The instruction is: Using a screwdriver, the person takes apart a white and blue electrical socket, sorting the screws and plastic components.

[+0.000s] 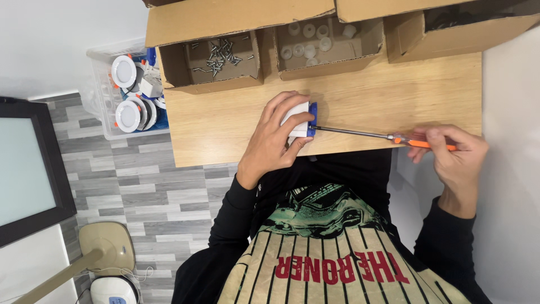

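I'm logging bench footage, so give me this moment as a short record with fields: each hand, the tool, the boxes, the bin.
left hand: left hand grips a white and blue part on the wooden table
right hand: right hand holds an orange-handled screwdriver
tool tip: at the part's blue edge
boxes: cardboard box of screws; cardboard box of white pieces
bin: clear bin of round white lamps, on the floor

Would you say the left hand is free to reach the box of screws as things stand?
Probably not at once: the left hand is clamped on the white and blue part. The box of screws sits open just beyond, with bare table between.
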